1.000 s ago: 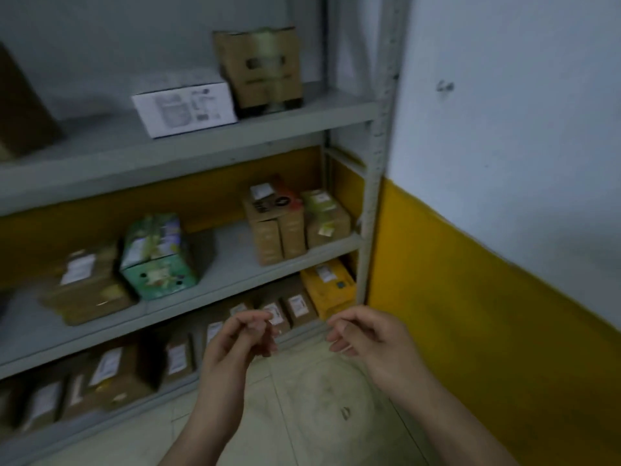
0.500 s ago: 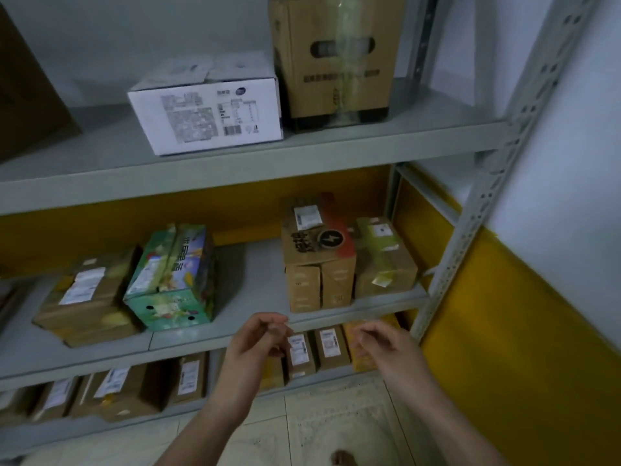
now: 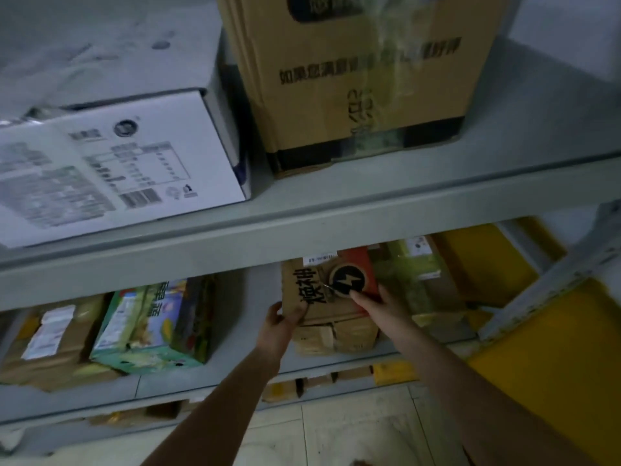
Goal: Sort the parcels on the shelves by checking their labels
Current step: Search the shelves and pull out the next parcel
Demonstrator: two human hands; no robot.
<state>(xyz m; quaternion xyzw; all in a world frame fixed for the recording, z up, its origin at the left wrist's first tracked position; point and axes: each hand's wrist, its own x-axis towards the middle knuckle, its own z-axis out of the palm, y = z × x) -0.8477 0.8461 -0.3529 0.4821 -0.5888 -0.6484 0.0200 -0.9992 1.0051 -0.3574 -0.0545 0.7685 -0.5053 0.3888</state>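
Note:
A brown and red parcel with a lightning-bolt logo [image 3: 331, 306] lies on top of two small brown boxes [image 3: 336, 336] on the middle shelf [image 3: 235, 378]. My left hand [image 3: 280, 319] grips its front left corner. My right hand [image 3: 376, 304] rests on its top right part, fingers near the logo. A white label shows at the parcel's far edge, half hidden by the upper shelf. A taped brown parcel [image 3: 423, 287] stands just to its right.
The upper shelf [image 3: 302, 216] carries a white printed box [image 3: 111, 166] and a large brown carton [image 3: 359, 72]. On the middle shelf's left are a green carton [image 3: 151, 324] and a labelled brown parcel [image 3: 50, 341]. More parcels sit on the bottom shelf. A yellow and white wall is at the right.
I have moved in close to the shelves. Both hands went from hanging free in front of the middle shelf to reaching in and taking hold of the lightning-logo parcel.

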